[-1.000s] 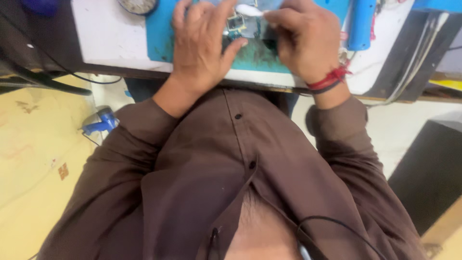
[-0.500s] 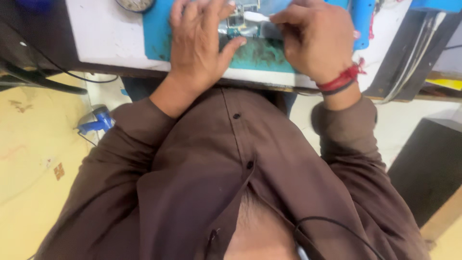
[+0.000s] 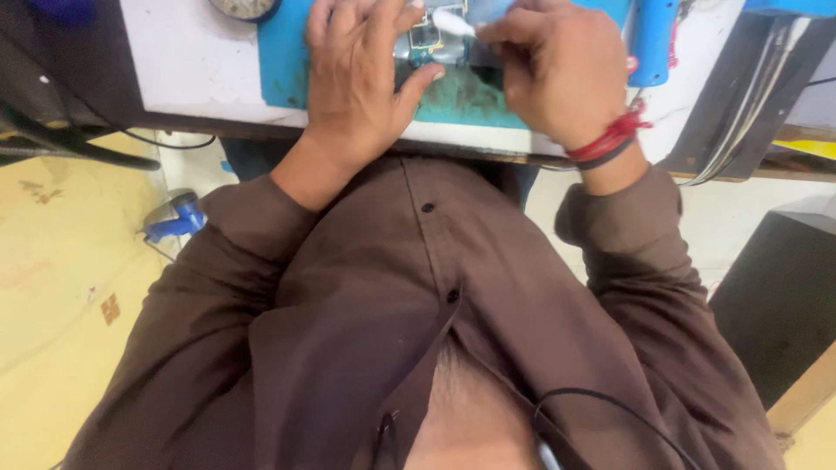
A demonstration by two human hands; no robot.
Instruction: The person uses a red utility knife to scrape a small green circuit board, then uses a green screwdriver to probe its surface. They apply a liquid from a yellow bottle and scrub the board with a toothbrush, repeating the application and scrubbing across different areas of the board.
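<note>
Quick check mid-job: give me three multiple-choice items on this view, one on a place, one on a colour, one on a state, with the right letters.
1. Where does the small circuit board lie?
A. on the blue mat
B. on the floor
C. on the lap

2. What colour is the band on the right wrist?
A. green
B. red
C. white

3. What is the left hand doing?
A. hanging free
B. resting by the board
C. gripping a cable

Answers: 1 A, the board sits on the mat; 2 B, red cord shows; 3 B, its fingers lie beside the board while the right hand pinches a white swab.

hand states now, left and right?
Left hand: open, flat, pressing down on the small circuit board on the blue mat.
Right hand: closed, pinching a small white tool.
</note>
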